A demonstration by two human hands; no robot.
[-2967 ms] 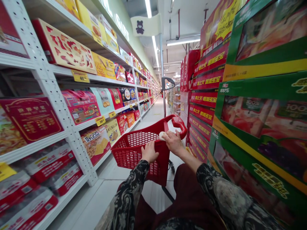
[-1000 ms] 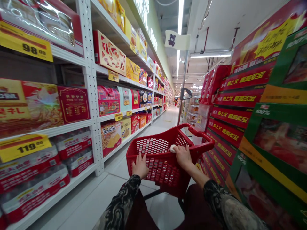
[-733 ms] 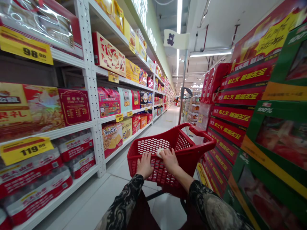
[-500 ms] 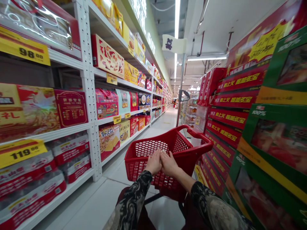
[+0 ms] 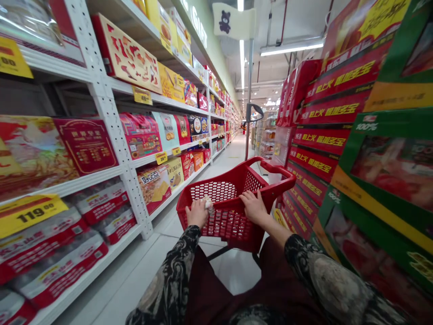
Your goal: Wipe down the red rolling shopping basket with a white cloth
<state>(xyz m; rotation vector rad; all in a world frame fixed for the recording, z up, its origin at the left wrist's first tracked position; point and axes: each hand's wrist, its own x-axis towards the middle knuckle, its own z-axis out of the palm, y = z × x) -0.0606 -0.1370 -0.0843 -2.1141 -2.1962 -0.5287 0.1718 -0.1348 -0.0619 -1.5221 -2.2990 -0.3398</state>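
Note:
A small red plastic shopping cart with a honeycomb-holed basket stands sideways in front of me. My left hand is on the left part of its near rim, fingers curled over the edge. A crumpled white wad, like tissue, shows by the left thumb and index finger. Farther right along the same rim, my right hand grips with its fingers over the edge. The cart's push handle is to the right of that hand, untouched. A pole rises behind the basket, bearing a pale bear flag.
White shelving with boxed gifts and shrink-wrapped bottles lines the left side. Red drink cartons and green boxes are stacked close on the right. A tiled aisle runs ahead between them.
My hands were together over the near rim; they have moved apart, left hand leftward and right hand rightward, onto the rim. The white wad now shows. The view has tilted down and shifted forward slightly.

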